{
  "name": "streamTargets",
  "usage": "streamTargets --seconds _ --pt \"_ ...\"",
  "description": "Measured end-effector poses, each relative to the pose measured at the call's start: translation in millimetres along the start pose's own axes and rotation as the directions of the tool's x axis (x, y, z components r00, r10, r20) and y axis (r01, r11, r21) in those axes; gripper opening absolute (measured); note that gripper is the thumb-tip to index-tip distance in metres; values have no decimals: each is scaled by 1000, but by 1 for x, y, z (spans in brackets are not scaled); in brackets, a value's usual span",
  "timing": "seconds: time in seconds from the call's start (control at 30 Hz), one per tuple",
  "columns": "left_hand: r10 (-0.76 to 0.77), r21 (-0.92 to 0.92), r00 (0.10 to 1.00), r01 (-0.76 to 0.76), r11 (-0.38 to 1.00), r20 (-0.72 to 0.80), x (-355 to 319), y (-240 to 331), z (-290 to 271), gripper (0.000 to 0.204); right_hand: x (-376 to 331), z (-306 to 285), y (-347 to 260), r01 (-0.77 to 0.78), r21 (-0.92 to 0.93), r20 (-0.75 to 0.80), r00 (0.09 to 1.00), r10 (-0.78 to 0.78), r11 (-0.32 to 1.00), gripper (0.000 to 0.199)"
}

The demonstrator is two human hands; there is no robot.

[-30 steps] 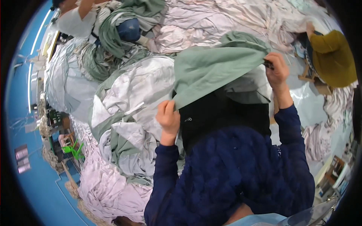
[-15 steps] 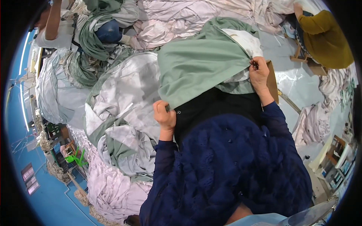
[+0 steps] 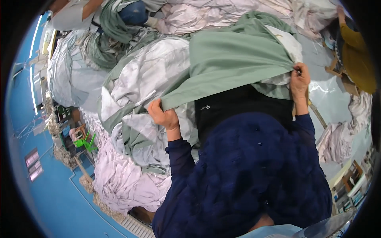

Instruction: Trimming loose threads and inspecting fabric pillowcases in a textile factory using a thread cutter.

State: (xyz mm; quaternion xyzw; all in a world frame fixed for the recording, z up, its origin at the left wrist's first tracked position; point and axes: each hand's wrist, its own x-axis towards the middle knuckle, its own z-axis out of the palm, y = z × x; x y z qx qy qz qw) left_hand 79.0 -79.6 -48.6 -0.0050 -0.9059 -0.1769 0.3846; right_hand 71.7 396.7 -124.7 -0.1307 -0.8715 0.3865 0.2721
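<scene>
A sage-green cloth (image 3: 238, 55) with a white underside lies over my lap, its near edge stretched between my two hands. My left hand (image 3: 163, 116) pinches the edge at its left corner, out over a heap of fabric. At the other end my right hand (image 3: 299, 81) is closed on the same edge, where folds gather toward the fingers. Beyond the right hand a flap turns over and shows the white side (image 3: 286, 41). Black trousers (image 3: 244, 109) show below the taut edge.
White and green fabric (image 3: 149, 71) is heaped at my left, with pale pink cloth (image 3: 123, 178) below it. More pinkish cloth (image 3: 206, 16) spreads across the far side. One person (image 3: 73, 16) sits far left, another in a mustard top (image 3: 357, 59) far right. A green plastic object (image 3: 85, 142) stands left.
My left hand has moved outward to the left, drawing the cloth's edge longer and tauter. My right hand keeps its hold. The whole view has shifted somewhat.
</scene>
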Motion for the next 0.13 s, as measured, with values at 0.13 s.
streamTargets --seconds 0.13 --pt "54 -17 998 -54 998 20 5 -3 -20 24 13 -10 17 -137 152 16 991 136 979 20"
